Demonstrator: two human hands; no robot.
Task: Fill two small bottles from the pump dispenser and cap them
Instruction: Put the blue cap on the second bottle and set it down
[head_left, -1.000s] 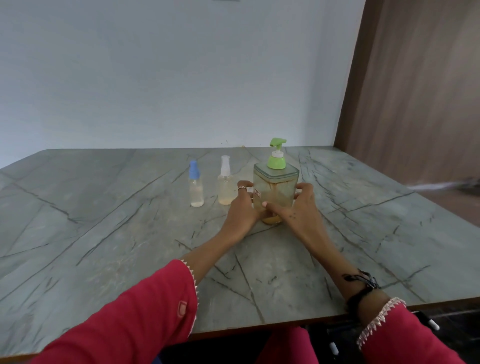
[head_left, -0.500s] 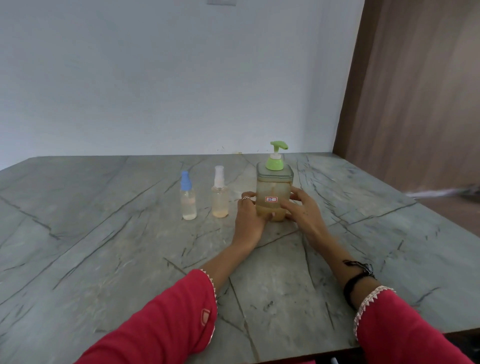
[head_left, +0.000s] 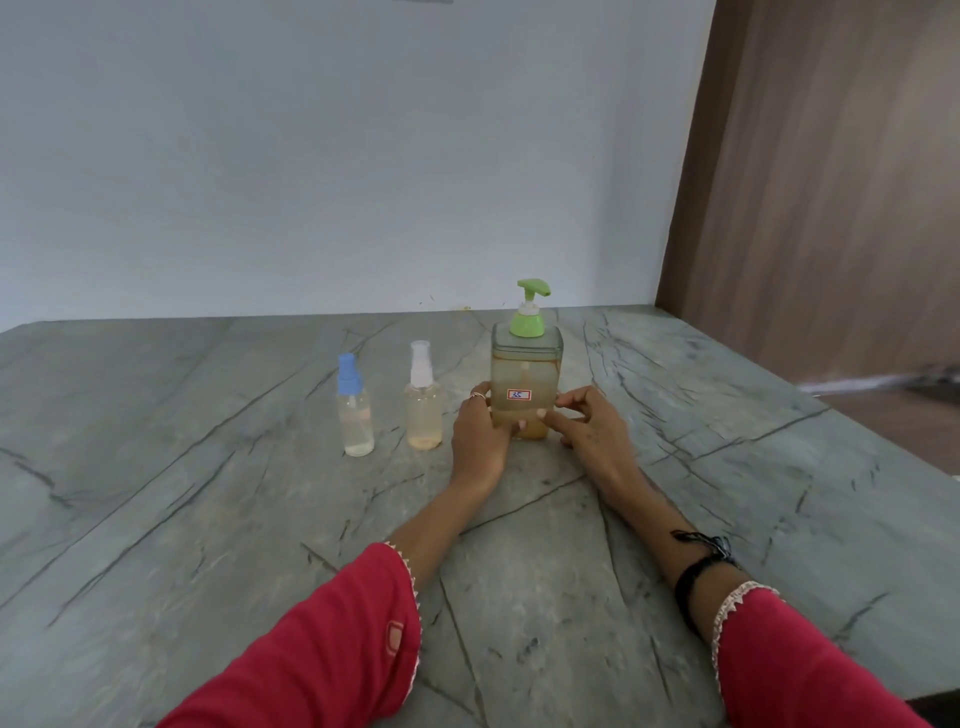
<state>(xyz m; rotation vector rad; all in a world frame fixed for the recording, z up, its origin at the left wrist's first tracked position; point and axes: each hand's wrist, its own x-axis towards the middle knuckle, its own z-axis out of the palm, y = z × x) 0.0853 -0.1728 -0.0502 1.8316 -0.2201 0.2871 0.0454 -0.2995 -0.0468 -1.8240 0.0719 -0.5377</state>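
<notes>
On a grey stone desk (head_left: 208, 519), both hands – left hand (head_left: 480, 434), right hand (head_left: 587, 431) – close their fingers around an upright pump dispenser (head_left: 525, 387). Two capped small bottles (head_left: 355, 410) (head_left: 424, 402) stand just to its left, nearer the left hand.

Two spray bottles, white-capped (head_left: 423, 397) and blue-capped (head_left: 354, 410), stand just left of the left hand (head_left: 480, 434); table (head_left: 727, 467) open right of the right hand (head_left: 587, 428).

Both my hands cup one object.
My left hand (head_left: 480, 434) presses its left side, my right hand (head_left: 587, 428) its right, arms stretched far forward, fingers curled.
</notes>
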